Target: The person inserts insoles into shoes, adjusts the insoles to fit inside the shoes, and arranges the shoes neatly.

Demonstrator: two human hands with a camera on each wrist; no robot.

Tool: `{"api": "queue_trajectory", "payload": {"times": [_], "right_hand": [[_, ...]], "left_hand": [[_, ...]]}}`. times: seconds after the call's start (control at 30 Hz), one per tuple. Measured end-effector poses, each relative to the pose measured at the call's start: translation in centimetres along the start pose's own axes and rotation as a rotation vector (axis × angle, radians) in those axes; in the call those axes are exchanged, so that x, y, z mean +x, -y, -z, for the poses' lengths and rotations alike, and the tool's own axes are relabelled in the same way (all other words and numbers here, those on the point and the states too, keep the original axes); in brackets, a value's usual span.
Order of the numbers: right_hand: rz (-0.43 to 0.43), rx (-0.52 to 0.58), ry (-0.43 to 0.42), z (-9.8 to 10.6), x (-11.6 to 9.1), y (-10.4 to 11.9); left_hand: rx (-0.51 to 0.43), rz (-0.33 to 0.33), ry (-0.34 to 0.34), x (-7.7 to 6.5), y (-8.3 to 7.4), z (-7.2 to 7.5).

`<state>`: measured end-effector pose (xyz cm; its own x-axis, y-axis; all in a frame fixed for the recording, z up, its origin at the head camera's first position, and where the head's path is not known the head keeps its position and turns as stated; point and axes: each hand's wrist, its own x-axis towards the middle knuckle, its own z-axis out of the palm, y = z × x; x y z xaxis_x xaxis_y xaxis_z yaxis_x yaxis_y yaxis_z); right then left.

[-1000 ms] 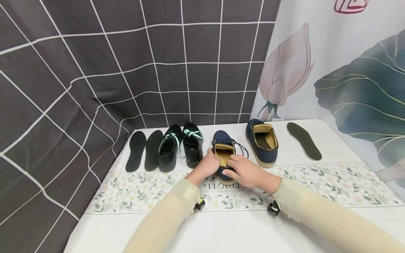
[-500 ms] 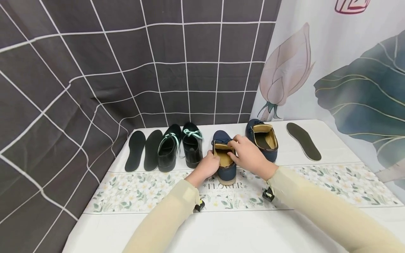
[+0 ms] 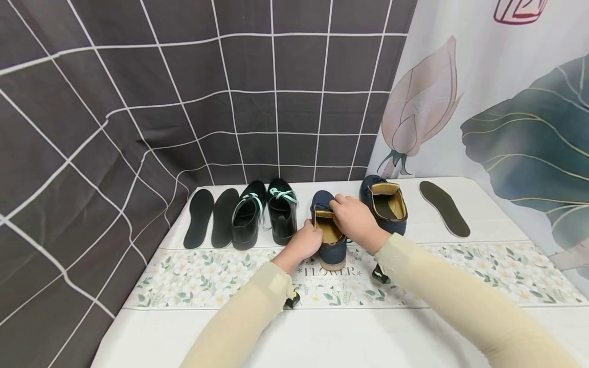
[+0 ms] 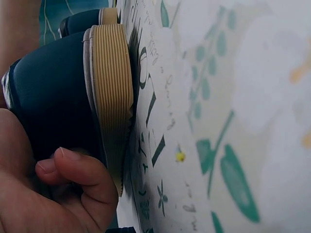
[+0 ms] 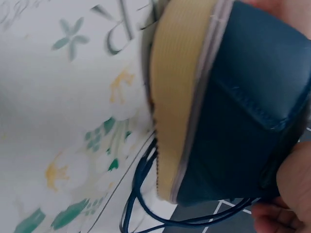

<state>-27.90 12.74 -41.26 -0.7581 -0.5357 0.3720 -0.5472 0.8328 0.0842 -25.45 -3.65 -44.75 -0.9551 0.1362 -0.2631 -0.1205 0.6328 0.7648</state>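
Observation:
A navy blue lace-up shoe with a tan lining and ribbed tan sole stands heel toward me in the head view. My left hand grips the left edge of its opening; in the left wrist view the fingers curl beside the shoe's side. From the right, my right hand holds the collar near the lacing, its fingertips partly hidden. Dark blue laces hang in a loop beside the sole in the right wrist view. The matching navy shoe, with a dark insole inside, stands just behind my right hand.
Left of the held shoe stand two black shoes with mint green laces. Beyond them lie two black insoles. A dark olive insole lies at the far right. A grey gridded curtain closes off the back and left.
My right hand has moved up from beside the shoe's heel to the front of its opening, now covering most of the laces. My left hand has kept its place on the shoe.

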Motion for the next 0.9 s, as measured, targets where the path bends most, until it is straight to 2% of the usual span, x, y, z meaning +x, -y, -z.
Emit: {"api": "queue_trajectory", "payload": {"times": [0.17,0.43,0.63,0.9], "right_hand": [[-0.007,0.028,-0.044,-0.42,-0.07,-0.12],[-0.042,0.024,-0.027,-0.53,-0.04,-0.47],[-0.049,0.002,-0.045,-0.68,0.11,-0.83],[-0.121,0.129,-0.021,-0.7,-0.05,-0.69]], "left_hand": [[-0.008,-0.006,-0.013,0.16,0.14,-0.16],[-0.023,-0.012,-0.011,0.01,0.12,-0.35],[-0.019,-0.018,-0.018,0.03,0.08,-0.37],[-0.037,0.003,-0.013,0.08,0.25,-0.28]]}}
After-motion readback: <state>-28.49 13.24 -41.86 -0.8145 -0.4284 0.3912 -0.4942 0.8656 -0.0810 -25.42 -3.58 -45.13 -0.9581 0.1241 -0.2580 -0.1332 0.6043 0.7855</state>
